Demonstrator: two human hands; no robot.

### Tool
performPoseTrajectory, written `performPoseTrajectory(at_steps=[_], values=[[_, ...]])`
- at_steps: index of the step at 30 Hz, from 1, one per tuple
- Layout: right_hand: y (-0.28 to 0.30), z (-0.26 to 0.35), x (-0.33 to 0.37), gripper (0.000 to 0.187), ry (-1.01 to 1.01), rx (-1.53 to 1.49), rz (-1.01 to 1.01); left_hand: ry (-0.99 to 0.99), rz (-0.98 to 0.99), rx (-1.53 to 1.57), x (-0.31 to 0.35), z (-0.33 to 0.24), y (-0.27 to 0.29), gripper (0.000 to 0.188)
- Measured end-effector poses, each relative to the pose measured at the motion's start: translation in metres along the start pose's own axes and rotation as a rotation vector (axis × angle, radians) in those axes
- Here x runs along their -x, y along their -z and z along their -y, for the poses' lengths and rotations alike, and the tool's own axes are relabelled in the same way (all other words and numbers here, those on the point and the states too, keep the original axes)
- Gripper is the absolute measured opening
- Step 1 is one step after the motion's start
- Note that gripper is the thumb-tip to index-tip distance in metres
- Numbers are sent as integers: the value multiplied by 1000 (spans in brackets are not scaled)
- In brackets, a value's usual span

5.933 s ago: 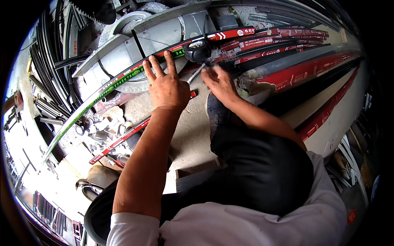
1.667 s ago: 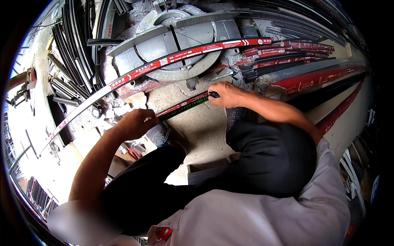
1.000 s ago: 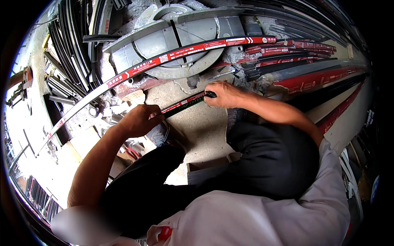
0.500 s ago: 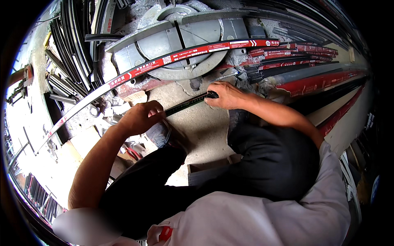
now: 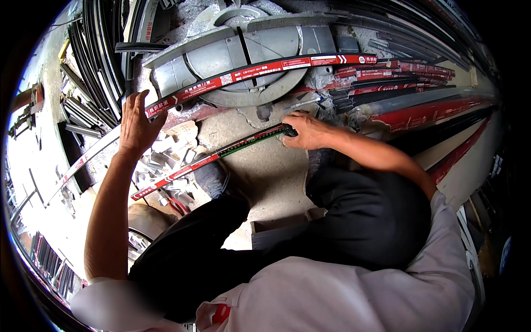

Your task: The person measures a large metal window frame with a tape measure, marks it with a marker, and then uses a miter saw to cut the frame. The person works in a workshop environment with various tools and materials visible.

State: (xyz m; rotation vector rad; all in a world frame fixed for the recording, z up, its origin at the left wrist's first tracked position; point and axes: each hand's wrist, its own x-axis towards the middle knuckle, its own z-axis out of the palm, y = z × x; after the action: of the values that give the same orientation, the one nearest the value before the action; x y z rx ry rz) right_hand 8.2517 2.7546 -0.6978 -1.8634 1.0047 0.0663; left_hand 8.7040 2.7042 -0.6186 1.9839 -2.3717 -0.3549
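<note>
A short, narrow dark profile [image 5: 213,157] with red printed film and a green edge slants across the gap between my legs. My right hand [image 5: 304,130] is closed round its upper right end, where a black piece shows between the fingers. My left hand [image 5: 137,123] is stretched out at the long curved-looking profile [image 5: 257,69], which carries red and white film. Its fingers are extended with the thumb apart, and nothing shows in them. Whether the fingertips touch the long profile, I cannot tell. That profile lies across the grey metal saw table [image 5: 215,54].
Dark profiles [image 5: 91,63] stand bundled at the far left. More red-filmed profiles [image 5: 426,116] are stacked at the right. Metal offcuts [image 5: 157,157] litter the floor by my left shoe [image 5: 211,180]. A grey box [image 5: 279,232] sits between my legs.
My left hand has left the short profile and moved up and left to the long one. More of the short profile's red film now shows. My right hand has barely moved.
</note>
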Motion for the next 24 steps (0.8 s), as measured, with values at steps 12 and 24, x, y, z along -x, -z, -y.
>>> performPoseTrajectory(at_steps=[12,24], values=[[8,-3,-7,34,-118,59,75,48,305,-131,-14,22,-28,44],[16,-3,-12,48,-118,-44,-350,62,285,-118,-20,32,-48,26]])
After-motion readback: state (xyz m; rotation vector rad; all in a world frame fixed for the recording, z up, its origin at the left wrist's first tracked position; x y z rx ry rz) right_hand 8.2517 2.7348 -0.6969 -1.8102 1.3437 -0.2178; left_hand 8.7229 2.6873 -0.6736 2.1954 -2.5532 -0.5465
